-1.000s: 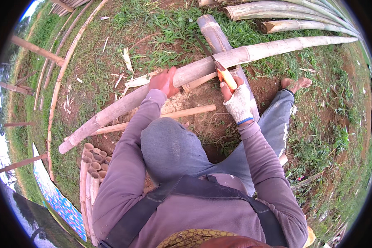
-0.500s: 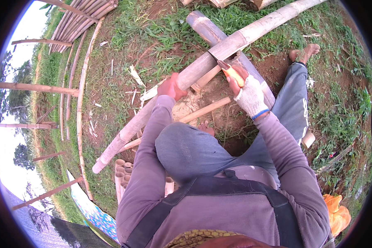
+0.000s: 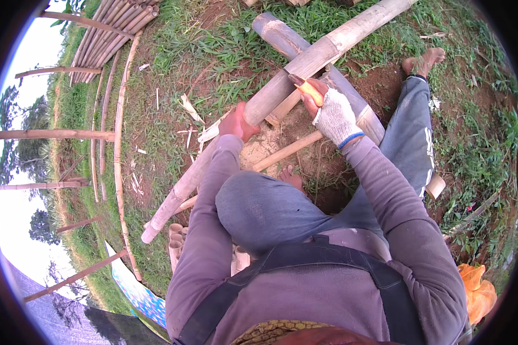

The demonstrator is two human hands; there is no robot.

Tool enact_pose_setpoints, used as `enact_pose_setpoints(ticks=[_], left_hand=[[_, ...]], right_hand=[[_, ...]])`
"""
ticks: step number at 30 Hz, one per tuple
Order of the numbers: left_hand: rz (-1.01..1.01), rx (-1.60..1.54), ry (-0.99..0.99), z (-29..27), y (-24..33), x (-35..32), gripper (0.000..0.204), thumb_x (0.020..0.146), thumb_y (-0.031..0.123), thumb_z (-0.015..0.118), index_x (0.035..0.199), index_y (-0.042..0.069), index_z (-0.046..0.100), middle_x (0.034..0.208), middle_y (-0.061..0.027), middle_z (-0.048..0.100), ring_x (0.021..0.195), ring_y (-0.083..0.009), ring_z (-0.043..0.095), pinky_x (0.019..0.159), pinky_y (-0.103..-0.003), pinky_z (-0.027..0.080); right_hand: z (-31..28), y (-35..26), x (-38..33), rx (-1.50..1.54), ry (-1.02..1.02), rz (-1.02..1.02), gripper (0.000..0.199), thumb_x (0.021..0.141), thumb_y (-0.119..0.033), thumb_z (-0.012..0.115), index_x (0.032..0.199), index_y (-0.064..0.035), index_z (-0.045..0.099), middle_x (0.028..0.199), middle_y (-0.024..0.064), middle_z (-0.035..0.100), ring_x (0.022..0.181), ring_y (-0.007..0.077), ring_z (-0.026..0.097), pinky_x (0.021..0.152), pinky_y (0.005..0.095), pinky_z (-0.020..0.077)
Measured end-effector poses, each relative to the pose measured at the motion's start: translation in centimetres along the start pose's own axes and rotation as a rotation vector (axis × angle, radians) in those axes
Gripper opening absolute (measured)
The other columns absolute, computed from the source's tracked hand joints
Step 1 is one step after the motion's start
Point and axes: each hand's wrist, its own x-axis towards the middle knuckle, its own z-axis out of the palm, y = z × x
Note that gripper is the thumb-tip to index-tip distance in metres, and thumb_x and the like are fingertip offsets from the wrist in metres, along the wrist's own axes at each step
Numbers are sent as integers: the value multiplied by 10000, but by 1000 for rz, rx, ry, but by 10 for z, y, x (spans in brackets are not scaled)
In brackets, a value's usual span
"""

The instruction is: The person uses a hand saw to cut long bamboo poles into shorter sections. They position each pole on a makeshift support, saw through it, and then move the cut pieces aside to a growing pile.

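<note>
A long pale bamboo pole (image 3: 270, 95) runs slantwise from lower left to upper right before me. My bare left hand (image 3: 239, 122) is wrapped round it left of its middle. My right hand (image 3: 334, 112), in a white knitted glove with a blue cuff and bare fingertips, grips the orange handle (image 3: 312, 92) of what looks like a saw. Its thin dark blade (image 3: 288, 72) meets the pole to the right of my left hand and is seen almost edge-on. Under the pole, a thicker grey bamboo log (image 3: 355, 103) lies crosswise.
Thinner bamboo pieces (image 3: 288, 152) lie under the pole, over pale sawdust (image 3: 256, 150). Short cut bamboo tubes (image 3: 175, 238) stand by my left arm. Bamboo poles (image 3: 112, 34) are stacked at the far left, beside a bamboo frame (image 3: 120, 132). An orange bag or cloth (image 3: 477, 293) lies at the right.
My right hand has moved up and left toward the pole, and less of the blade shows on its near side. My left hand keeps its grip. The whole view has shifted slightly.
</note>
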Motion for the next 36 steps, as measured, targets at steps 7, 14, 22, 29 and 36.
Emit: enact_pose_setpoints(ticks=[7,14,22,29,36], left_hand=[[24,-51,46,9,-17,-5,891,699,363,937,1487,172,566,1285,-200,754,1172,-417,737,1006,-508,582],[10,-40,51,16,-11,-11,890,708,370,926,1491,161,559,1247,-198,765,1141,-418,744,981,-507,585],[70,-80,79,16,-18,6,905,701,374,932,1498,173,552,1241,-200,767,1152,-420,739,989,-513,579],[67,-102,86,29,-26,-5,941,691,371,940,1516,177,531,1254,-201,763,1154,-427,737,982,-510,584],[63,-99,58,18,-10,1,931,686,369,950,1506,169,556,1274,-202,760,1163,-419,740,995,-503,588]], right_hand=[[-92,-35,-99,47,-77,88,486,1026,-256,747,1453,-53,634,1162,227,775,959,424,783,800,454,615],[-75,-19,-103,87,-102,133,484,1016,-216,756,1448,-38,630,1139,221,781,964,419,781,829,455,622],[-34,-16,-40,-7,-68,75,477,1035,-353,716,1418,-74,663,1027,257,773,933,458,760,786,516,599],[-123,-33,-146,107,-125,127,510,1018,-166,759,1485,-39,600,1218,194,784,1007,344,813,847,406,630],[-3,5,-18,-34,3,4,469,1047,-405,699,1410,-110,660,926,226,767,804,451,740,722,529,588]])
